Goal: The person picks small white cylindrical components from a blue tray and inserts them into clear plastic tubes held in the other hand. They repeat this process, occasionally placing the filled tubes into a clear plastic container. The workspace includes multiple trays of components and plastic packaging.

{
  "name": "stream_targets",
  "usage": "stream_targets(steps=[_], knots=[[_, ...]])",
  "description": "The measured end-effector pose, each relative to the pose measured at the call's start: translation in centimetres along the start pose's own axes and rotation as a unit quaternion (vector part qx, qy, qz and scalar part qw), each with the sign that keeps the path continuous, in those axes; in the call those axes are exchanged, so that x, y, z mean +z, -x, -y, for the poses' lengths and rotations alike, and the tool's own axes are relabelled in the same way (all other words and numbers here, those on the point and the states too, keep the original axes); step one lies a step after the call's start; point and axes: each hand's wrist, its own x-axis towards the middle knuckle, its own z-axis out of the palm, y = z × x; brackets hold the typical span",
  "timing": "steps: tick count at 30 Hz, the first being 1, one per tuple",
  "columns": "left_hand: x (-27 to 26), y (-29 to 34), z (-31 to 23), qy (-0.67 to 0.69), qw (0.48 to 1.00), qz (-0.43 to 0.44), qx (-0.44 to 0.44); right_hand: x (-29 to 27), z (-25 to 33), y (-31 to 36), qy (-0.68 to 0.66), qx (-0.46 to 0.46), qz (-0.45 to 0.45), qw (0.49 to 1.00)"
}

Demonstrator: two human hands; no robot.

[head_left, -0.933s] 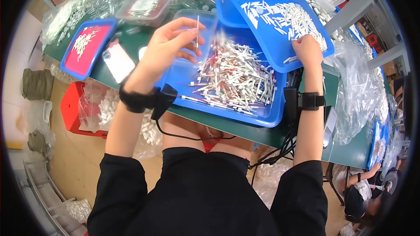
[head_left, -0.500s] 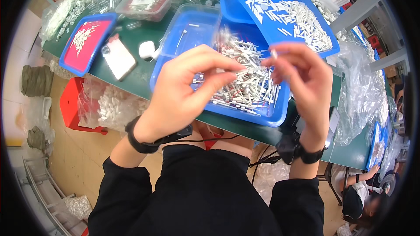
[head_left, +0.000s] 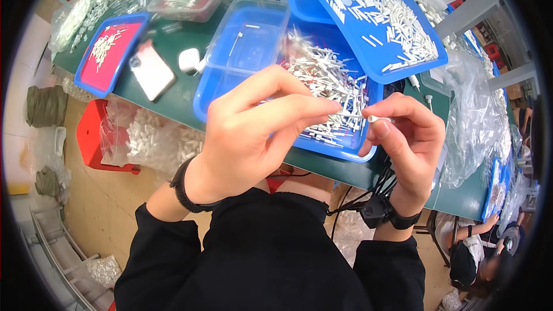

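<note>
My left hand [head_left: 259,118] pinches a thin white stick [head_left: 350,115] between thumb and forefinger, its end pointing right. Facing it, my right hand [head_left: 412,132] grips a short white tube [head_left: 375,118], open end toward the stick; whether the two touch, I cannot tell. Both hands hover over the front of a deep blue tray [head_left: 345,155] heaped with slim white sticks [head_left: 328,78], some with dark red parts. My left hand covers part of the tray. A shallower blue tray [head_left: 357,52] of short white tubes [head_left: 406,31] rests tilted across its far right corner.
A clear plastic box [head_left: 253,29] overlaps the deep tray's left side. Further left lie a white earbud case [head_left: 188,60], a phone [head_left: 152,75] and a small blue-rimmed red tray [head_left: 92,83]. Plastic bags [head_left: 466,121] fill the right. A co-worker [head_left: 475,253] sits at lower right.
My hands have come closer together and lower, toward the tray's front right. The left hand moved right with its fingers stretched forward; the stick and tube now show clearly.
</note>
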Motion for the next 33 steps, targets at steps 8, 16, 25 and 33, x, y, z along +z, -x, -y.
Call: stream_targets(steps=[8, 16, 25, 33], knots=[[0.4, 0.1, 0.2, 0.004, 1.000, -0.018, 0.019, 0.0, 0.3, 0.2, 0.059, 0.011, -0.001, 0.998], [1.5, 0.2, 0.4, -0.014, 0.997, -0.015, 0.069, 1.2, -0.7, 0.0, 0.355, -0.155, -0.002, 0.922], [0.7, 0.4, 0.4, 0.004, 0.999, -0.002, 0.035, 1.5, -1.4, 0.1, 0.372, -0.248, -0.031, 0.894], [0.6, 0.7, 1.8, 0.001, 0.999, 0.020, 0.030, 1.8, -2.6, -0.7, 0.443, -0.295, 0.011, 0.847]])
